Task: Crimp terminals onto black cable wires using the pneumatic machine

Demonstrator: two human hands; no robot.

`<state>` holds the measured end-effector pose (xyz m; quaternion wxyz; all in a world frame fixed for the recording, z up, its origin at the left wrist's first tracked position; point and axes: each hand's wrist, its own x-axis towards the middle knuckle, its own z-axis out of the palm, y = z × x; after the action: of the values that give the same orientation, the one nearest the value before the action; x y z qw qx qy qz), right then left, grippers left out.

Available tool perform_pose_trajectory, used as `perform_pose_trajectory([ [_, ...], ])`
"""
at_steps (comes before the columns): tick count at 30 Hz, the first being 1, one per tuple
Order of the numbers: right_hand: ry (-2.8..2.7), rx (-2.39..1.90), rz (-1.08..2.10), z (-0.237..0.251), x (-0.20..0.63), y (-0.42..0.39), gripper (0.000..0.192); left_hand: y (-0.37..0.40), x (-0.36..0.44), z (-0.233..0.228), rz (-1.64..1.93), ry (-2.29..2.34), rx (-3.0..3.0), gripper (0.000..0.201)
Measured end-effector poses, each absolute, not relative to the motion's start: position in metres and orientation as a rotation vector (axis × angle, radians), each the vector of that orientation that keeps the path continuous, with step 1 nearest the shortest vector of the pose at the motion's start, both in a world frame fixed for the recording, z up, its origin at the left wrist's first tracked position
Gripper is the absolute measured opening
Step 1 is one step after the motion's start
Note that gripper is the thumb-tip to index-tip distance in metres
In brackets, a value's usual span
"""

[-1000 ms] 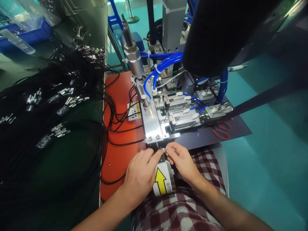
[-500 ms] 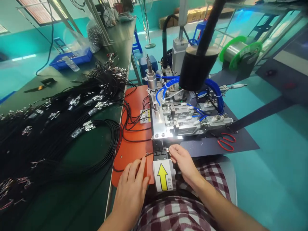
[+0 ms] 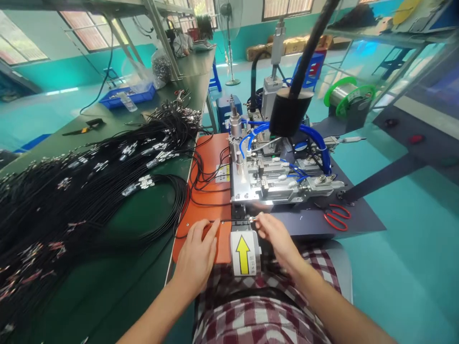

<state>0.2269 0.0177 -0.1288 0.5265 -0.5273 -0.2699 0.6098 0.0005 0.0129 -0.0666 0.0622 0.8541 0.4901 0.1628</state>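
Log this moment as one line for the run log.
left hand: flat on orange mat | right hand: pinching black wire tip at fixture | scissors: right

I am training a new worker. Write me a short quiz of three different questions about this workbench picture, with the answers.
1. True or false: the right hand pinches the metal tip of a black cable in front of the machine.
2. Where does the left hand rest? A) on the red scissors B) on the orange mat C) on the blue tray
3. Fill in: the arrow on the label is coloured ____.

Key: 1 true; 2 B; 3 yellow.
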Motion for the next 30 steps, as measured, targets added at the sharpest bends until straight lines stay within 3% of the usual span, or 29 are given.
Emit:
perform_pose_trajectory([
  [8,-0.588,-1.38,1.497,-0.159,0.285,-0.03,0.038,0.008,-0.008,-0.086,0.481,1.522,2.513,0.048],
  [21,-0.569,-1.461,1.492,-0.123,0.275,-0.044,0.037,-0.011,-0.004,-0.047,0.53,1.507,2.517,0.051],
  [30,-0.546,-1.546,1.378,-0.132,0.279,-0.042,0.029,-0.008,-0.006,-0.048,0.697,1.484,2.515,0.059],
])
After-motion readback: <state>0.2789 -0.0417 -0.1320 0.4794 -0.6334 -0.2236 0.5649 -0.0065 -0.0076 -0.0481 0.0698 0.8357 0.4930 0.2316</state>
